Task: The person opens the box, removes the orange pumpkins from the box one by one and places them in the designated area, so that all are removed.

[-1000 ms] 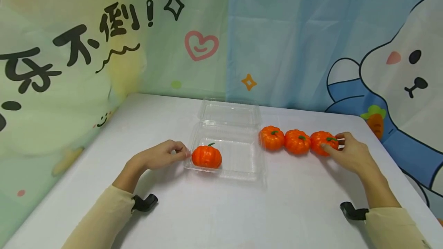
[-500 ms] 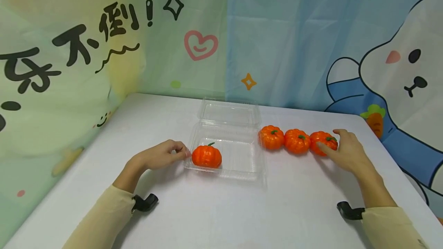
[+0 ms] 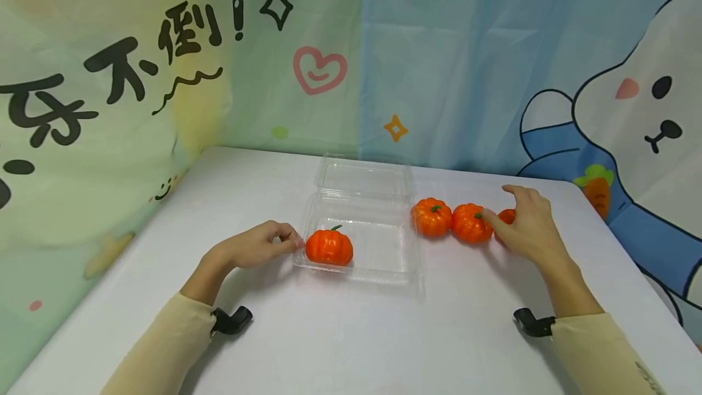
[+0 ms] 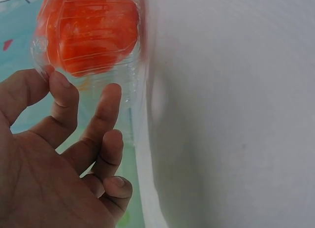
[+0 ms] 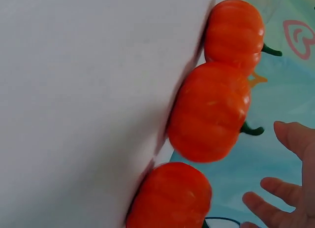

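Observation:
A clear plastic clamshell container [image 3: 384,245] lies open mid-table with one orange toy pumpkin [image 3: 329,247] in its left end. My left hand [image 3: 290,239] pinches the container's left rim; in the left wrist view my left hand [image 4: 51,75] sits at the corner, right by the pumpkin [image 4: 88,31]. Three more pumpkins stand in a row to the right: the nearest [image 3: 432,217], the middle one [image 3: 470,223], and a third [image 3: 507,216] mostly hidden behind my right hand [image 3: 501,205]. That hand hovers spread over the row, thumb at the middle pumpkin [image 5: 211,112], holding nothing.
The container's lid [image 3: 364,178] lies flat behind it. The white table [image 3: 356,334] ends at printed cloth backdrops at the back and left. Its right edge runs close past the pumpkin row. Black wrist mounts [image 3: 230,320] sit on both sleeves.
My right hand has let go of the rightmost pumpkin, lifted and shifted left over the row, fingers spread. The left hand and the container have not moved.

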Tool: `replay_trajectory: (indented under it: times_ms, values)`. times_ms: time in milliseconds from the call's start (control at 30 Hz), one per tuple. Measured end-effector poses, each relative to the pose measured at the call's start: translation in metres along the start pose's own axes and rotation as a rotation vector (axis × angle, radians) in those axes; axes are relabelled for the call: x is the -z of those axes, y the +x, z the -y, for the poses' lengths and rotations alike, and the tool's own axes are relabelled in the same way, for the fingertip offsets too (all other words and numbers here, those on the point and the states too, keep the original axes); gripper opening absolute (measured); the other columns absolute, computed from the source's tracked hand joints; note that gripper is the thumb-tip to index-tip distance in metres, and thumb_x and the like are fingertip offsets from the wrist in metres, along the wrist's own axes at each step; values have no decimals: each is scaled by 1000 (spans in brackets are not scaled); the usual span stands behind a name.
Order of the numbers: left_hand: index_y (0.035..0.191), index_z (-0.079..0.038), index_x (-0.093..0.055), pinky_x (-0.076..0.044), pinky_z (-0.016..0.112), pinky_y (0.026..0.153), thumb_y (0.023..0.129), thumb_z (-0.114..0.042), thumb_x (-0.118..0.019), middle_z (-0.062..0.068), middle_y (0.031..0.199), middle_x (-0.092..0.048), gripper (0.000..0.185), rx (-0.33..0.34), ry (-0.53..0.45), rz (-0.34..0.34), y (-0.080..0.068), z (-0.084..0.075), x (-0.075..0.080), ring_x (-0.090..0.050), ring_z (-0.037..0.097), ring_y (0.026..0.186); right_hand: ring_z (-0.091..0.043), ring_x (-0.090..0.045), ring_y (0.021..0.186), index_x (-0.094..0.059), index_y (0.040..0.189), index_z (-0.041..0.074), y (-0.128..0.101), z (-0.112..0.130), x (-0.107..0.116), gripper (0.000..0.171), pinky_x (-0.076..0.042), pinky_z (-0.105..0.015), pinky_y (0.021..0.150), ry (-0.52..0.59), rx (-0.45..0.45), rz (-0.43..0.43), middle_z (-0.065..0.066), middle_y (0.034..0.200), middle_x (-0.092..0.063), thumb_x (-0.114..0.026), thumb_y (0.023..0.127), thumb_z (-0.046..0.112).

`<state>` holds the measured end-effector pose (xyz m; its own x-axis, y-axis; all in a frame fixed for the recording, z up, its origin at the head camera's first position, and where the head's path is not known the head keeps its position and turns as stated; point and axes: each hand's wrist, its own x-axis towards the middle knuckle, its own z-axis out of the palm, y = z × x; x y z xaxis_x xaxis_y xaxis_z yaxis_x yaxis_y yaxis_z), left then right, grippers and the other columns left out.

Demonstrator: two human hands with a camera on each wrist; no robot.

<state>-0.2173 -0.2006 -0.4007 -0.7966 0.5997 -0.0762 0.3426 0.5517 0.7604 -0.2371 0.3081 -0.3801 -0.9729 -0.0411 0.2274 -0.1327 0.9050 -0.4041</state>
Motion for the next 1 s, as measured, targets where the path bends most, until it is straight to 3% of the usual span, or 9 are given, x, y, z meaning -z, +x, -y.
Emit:
replay_trajectory:
  times_ms: [233, 400, 767, 1000]
  values:
    - [100, -9, -73, -44, 41, 100, 105, -22, -54, 3, 112, -72, 24, 5, -2, -3, -1, -1, 1, -60, 21, 111, -53, -11, 151, -42, 147, -4, 6, 21, -2, 67, -21, -77, 110, 78, 73, -77, -34, 151, -36, -65, 98, 35]
    - [101, -9, -73, -45, 40, 100, 105, -22, -53, 3, 113, -72, 25, 1, -3, -2, -2, -3, 2, -60, 21, 111, -52, -22, 147, -46, 145, -2, 11, 43, -8, 63, -24, -75, 111, 112, 120, -96, -30, 148, -44, -67, 97, 34]
    - [102, -10, -73, -45, 37, 97, 105, -23, -54, 0, 109, -72, 24, -6, 2, -7, -1, 1, 1, -60, 19, 107, -45, -45, 129, -50, 142, 1, 25, 83, -21, 61, -34, -65, 108, 127, 192, -35, -22, 139, -52, -65, 98, 40]
    - [103, -9, -73, -45, 40, 100, 105, -22, -53, 2, 112, -73, 24, 7, -2, -3, -2, 1, 1, -60, 20, 110, -39, -56, 124, -53, 140, 4, 28, 100, -33, 57, -46, -58, 105, 222, 226, 16, -17, 135, -59, -68, 98, 38]
